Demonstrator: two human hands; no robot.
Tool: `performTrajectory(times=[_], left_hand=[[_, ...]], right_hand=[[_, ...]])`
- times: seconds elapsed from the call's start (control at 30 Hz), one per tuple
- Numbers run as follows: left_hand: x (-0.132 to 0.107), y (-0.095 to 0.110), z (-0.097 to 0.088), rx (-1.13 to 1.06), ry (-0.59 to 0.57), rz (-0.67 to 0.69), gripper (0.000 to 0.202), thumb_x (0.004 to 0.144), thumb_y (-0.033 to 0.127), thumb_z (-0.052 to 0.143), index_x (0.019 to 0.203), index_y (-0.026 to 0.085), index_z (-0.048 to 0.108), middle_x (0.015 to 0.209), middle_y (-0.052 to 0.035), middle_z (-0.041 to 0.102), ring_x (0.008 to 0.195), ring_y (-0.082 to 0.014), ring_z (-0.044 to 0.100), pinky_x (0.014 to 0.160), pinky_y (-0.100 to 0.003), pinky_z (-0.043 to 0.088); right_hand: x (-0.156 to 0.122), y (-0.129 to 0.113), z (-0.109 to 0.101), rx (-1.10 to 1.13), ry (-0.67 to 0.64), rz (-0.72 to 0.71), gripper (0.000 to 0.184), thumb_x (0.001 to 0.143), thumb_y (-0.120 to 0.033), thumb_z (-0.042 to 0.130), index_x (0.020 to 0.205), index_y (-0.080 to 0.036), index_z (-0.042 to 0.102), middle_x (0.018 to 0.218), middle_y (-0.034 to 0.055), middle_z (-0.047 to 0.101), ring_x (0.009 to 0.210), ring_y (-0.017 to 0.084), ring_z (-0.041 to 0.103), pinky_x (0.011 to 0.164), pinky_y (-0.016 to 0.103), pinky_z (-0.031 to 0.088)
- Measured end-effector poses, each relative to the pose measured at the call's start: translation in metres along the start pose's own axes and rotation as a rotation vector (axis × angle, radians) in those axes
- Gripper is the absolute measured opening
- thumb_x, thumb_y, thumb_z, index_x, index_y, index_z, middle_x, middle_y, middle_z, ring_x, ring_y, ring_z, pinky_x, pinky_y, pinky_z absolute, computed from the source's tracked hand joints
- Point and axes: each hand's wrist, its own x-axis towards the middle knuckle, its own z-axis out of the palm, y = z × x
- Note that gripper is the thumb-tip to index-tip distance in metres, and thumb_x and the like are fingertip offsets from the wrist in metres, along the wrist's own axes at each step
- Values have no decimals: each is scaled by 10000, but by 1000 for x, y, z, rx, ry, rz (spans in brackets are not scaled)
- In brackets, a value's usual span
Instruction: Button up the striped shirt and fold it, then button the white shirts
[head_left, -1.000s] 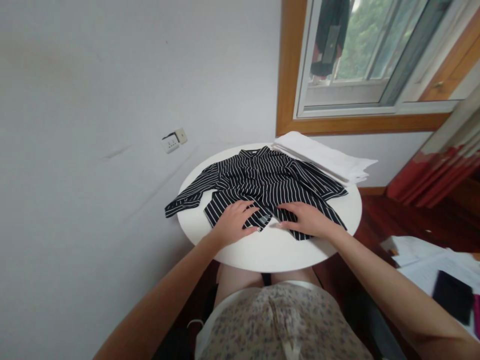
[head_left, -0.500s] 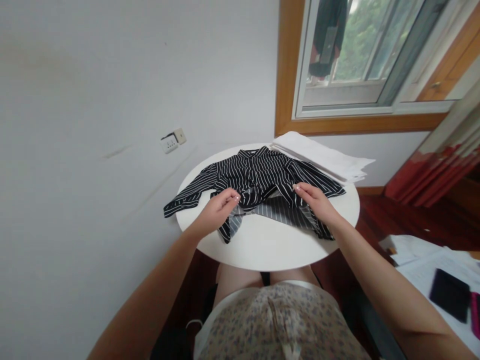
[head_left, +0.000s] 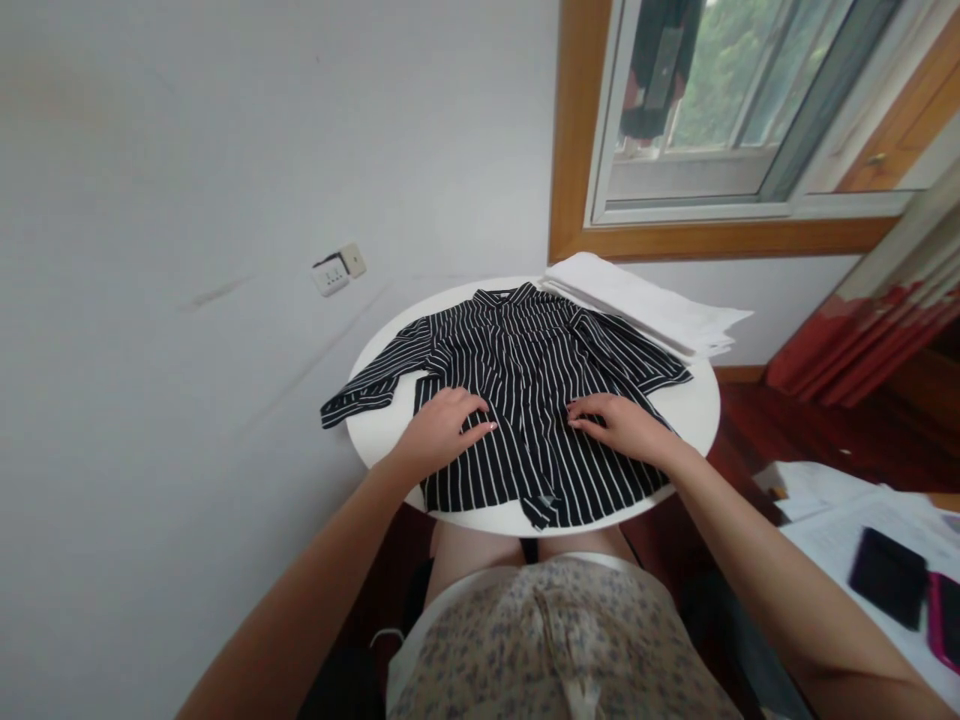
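Note:
A black shirt with white stripes [head_left: 525, 380] lies spread over a round white table [head_left: 382, 425], collar toward the wall and hem near my lap. One sleeve reaches past the table's left edge; the other runs to the right edge. My left hand [head_left: 446, 425] rests on the left front of the shirt, fingers apart and holding nothing. On the right front lies my right hand [head_left: 615, 425], its fingers also apart with nothing gripped. A small corner of the hem is folded near the middle.
A stack of white paper [head_left: 637, 305] sits at the table's back right, against the right sleeve. The wall with a socket [head_left: 330, 276] borders the far side. Lower right, papers carry a dark flat object [head_left: 889, 575] and a pink-edged phone [head_left: 943, 620].
The lower part of the shirt, bunched up and pinched by both hands before, now lies flat toward my lap. Both hands have let go and moved slightly down onto the cloth.

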Motion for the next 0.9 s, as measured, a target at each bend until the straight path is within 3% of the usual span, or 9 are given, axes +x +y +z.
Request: performTrajectory(times=[0.1, 0.2, 0.3, 0.4, 0.5, 0.57, 0.67, 0.73, 0.9], left_hand=[[5, -6, 15, 103, 105, -17, 494, 897, 501, 457, 1292, 210, 514, 1364, -127, 476, 1250, -300, 403, 1034, -480, 320], [7, -12, 28, 129, 25, 102, 471, 905, 477, 459, 1332, 280, 478, 1481, -70, 365, 1368, -292, 263, 1106, -530, 201], [3, -21, 31, 110, -58, 177, 344, 908, 430, 472, 1198, 289, 593, 1359, -41, 519, 1341, -256, 327, 1129, -541, 140], [-1, -28, 21, 82, -54, 163, 285, 908, 425, 469, 1007, 264, 682, 1202, -30, 631, 1273, -248, 410, 1126, -550, 133], [5, -23, 11, 56, -6, 164, 346, 935, 418, 414, 895, 232, 703, 1068, -25, 687, 1188, -236, 478, 1116, -529, 166], [13, -14, 10, 24, 6, 197, 386, 946, 415, 387, 855, 201, 695, 974, -45, 693, 1081, -222, 529, 1072, -479, 263], [24, 2, 21, -48, -70, 251, 376, 928, 462, 408, 871, 187, 659, 882, -55, 648, 910, -199, 548, 911, -384, 398], [29, 8, 30, -62, -118, 253, 378, 880, 531, 469, 916, 191, 630, 890, -55, 609, 883, -204, 527, 847, -358, 411], [40, -6, 41, -59, -123, 243, 423, 841, 543, 523, 1094, 208, 572, 1105, -83, 536, 1057, -247, 454, 945, -387, 355]], right_hand=[[4, 12, 8, -98, 47, -11, 351, 902, -359, 509, 1210, -232, 620, 1241, 74, 626, 1195, 240, 542, 1028, 432, 420], [5, 21, 19, -166, 9, -8, 492, 910, -458, 476, 1348, -235, 506, 1399, 106, 489, 1303, 267, 438, 1067, 477, 369], [4, 30, 27, -243, -38, 24, 543, 901, -542, 443, 1363, -260, 490, 1474, 112, 382, 1366, 307, 333, 1084, 550, 304], [5, 38, 26, -264, -70, 31, 582, 902, -580, 405, 1383, -258, 466, 1497, 115, 339, 1389, 314, 282, 1100, 568, 255], [13, 39, 20, -252, -73, 34, 578, 900, -600, 384, 1341, -253, 520, 1468, 113, 394, 1372, 315, 319, 1098, 556, 270], [19, 34, 18, -243, -50, 20, 545, 911, -580, 377, 1292, -242, 571, 1433, 110, 446, 1354, 307, 353, 1096, 532, 291], [27, 27, 23, -243, -65, -13, 553, 905, -588, 386, 1317, -253, 542, 1436, 98, 445, 1351, 303, 356, 1094, 533, 289], [31, 27, 30, -264, -93, -8, 596, 892, -619, 380, 1368, -275, 478, 1470, 89, 398, 1370, 310, 321, 1097, 559, 259], [52, 50, 37, -294, -120, 11, 619, 904, -632, 313, 1423, -303, 387, 1522, 67, 305, 1404, 300, 247, 1118, 572, 188]])
